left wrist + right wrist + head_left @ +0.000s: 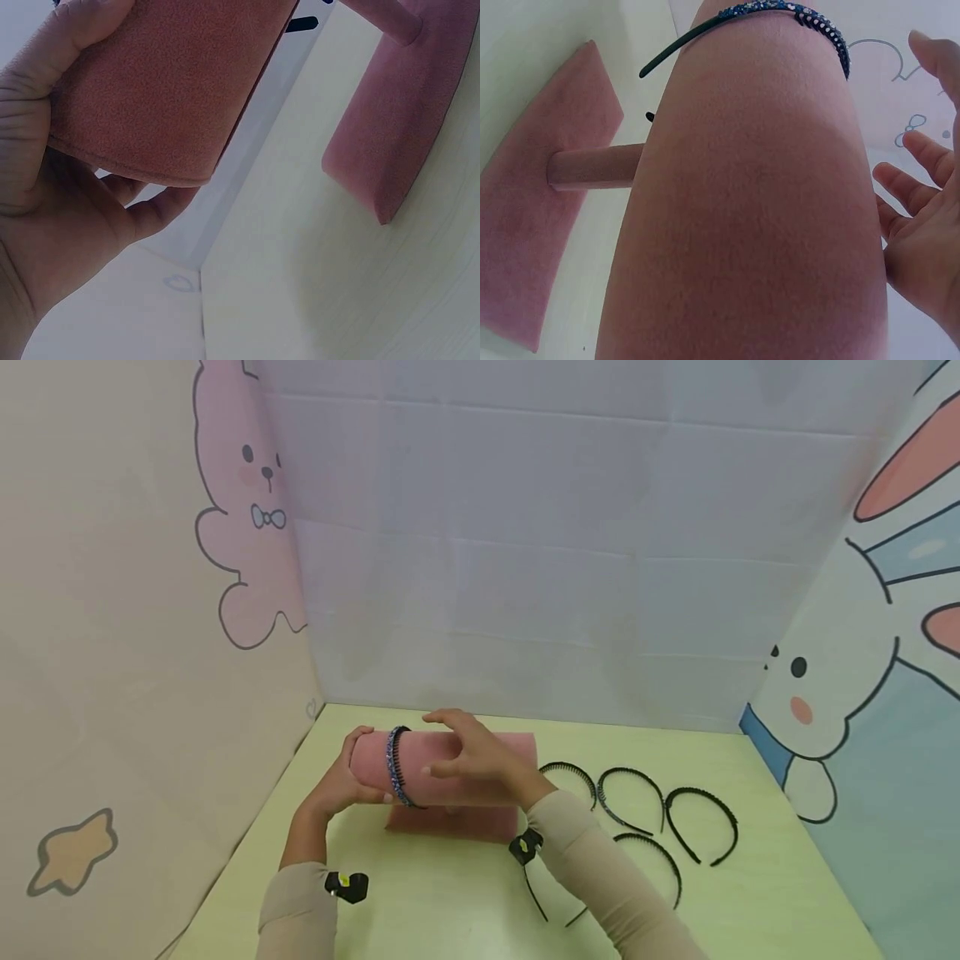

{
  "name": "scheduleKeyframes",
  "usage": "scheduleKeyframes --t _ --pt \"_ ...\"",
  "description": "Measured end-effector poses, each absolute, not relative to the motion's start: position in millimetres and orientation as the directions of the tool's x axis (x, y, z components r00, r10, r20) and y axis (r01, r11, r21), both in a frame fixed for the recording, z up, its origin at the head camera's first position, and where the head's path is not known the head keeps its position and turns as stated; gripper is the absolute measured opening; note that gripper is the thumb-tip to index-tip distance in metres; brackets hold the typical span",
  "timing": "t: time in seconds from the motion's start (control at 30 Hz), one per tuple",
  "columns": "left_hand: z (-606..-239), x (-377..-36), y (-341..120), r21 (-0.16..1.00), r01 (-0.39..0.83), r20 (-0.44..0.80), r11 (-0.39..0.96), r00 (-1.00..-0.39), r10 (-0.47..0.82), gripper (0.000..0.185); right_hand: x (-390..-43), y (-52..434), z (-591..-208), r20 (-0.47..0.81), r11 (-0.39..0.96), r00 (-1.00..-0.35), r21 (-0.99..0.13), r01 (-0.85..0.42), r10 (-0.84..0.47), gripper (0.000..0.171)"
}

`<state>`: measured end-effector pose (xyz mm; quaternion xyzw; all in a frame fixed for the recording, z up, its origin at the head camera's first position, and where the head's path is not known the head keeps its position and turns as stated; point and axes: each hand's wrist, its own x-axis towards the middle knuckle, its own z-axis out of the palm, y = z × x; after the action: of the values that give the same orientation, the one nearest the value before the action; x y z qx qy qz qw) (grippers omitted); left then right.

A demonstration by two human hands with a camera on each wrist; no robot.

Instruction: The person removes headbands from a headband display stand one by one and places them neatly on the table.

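A pink, velvety headband display stand has a thick horizontal roll (435,789) on a short post above a flat base (457,827). Around the left part of the roll sits a black toothed headband with blue sparkling stones (393,764), also seen as the jewelled headband (769,7) in the right wrist view. My left hand (335,783) grips the roll's left end, thumb on one side and fingers on the other. Over the roll's middle is my right hand (476,752), fingers spread and holding nothing; in the right wrist view its fingers (922,154) appear beside the roll.
Several black headbands lie on the pale table right of the stand, among them a dark one (701,793) and a stone-trimmed one (611,810). My right forearm partly covers a nearer headband (667,852). Cartoon-printed side walls and a white back sheet (525,610) enclose the table.
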<state>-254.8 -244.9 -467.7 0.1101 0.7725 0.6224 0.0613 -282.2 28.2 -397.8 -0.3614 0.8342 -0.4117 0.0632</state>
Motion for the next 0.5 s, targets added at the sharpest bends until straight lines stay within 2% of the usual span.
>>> scheduleKeyframes --t 0.23,0.5 --pt "-468 -259 -247 0.973 0.097 0.04 0.21 -0.965 0.261 0.116 -290 12 -396 0.173 0.438 -0.734 -0.705 -0.558 -0.657 0.075" --pt "-469 -256 -248 0.973 0.067 0.008 0.221 -0.967 0.256 0.116 -297 -5 -396 0.144 0.469 -0.695 -0.641 -0.608 -0.705 0.078"
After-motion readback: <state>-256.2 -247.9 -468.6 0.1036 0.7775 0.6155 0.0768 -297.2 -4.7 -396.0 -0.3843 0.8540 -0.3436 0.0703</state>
